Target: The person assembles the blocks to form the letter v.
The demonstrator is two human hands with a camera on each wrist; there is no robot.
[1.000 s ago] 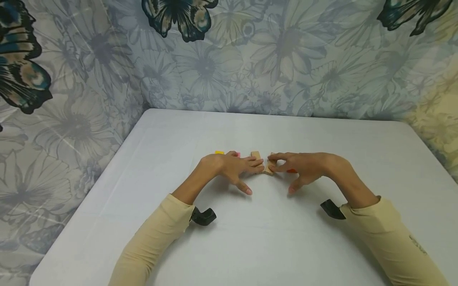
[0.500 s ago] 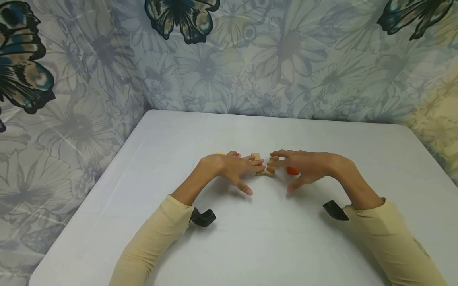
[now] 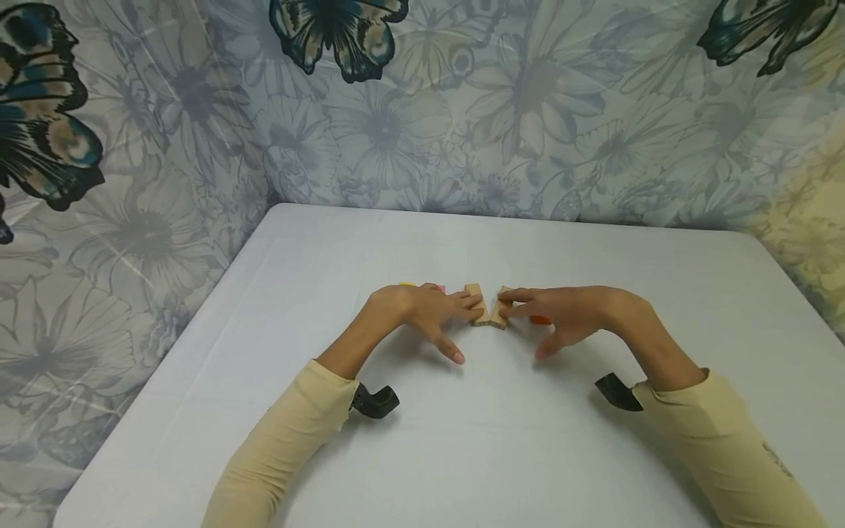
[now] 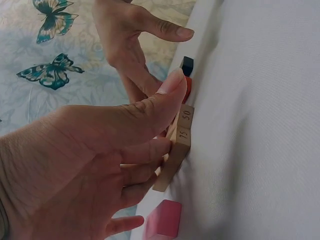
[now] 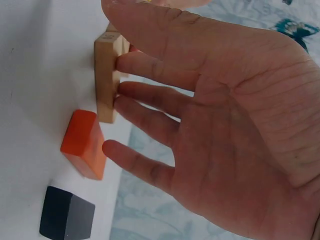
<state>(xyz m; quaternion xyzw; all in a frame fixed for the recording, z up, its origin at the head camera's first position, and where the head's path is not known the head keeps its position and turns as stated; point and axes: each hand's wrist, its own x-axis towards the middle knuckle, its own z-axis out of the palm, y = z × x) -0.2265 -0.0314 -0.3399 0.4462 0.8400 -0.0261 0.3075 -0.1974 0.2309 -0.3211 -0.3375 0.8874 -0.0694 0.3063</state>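
Head view — left hand [image 3: 436, 314] and right hand [image 3: 573, 314] touch wooden blocks [image 3: 498, 319].

A white table [image 3: 422, 455] bears wooden blocks [image 5: 104, 75], a pink block [image 4: 164, 220], orange block [image 5: 80, 137] and dark block [image 5: 62, 212].

The left hand [image 3: 430, 312] partly hides a yellow piece [image 3: 406, 284].

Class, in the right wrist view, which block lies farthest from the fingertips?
The black block, lowest in view. The orange block is beside the little finger; the right hand touches a wooden block.
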